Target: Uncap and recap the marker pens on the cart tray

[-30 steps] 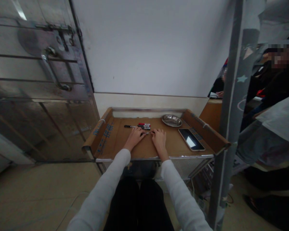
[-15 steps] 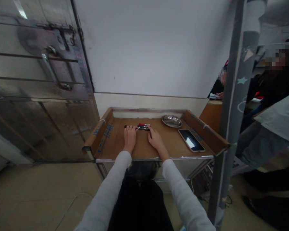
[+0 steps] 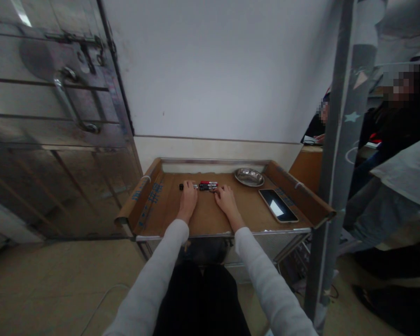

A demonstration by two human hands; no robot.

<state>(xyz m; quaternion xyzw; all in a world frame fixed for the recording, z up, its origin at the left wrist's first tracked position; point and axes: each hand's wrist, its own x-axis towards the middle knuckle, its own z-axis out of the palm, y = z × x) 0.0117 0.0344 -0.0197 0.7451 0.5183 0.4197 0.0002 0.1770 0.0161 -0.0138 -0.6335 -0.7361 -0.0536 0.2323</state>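
From here, grips unclear, the left hand (image 3: 188, 198) and right hand (image 3: 226, 199), apart, seem to align slim red and black pens (image 3: 207, 187), next needing light nudges.

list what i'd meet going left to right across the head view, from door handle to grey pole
Door handle, left hand, red pen, right hand, metal bowl, phone, grey pole.

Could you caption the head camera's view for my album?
Left fingers over a dark pen, right fingers at the red and black pens, metal dish and phone farther right.
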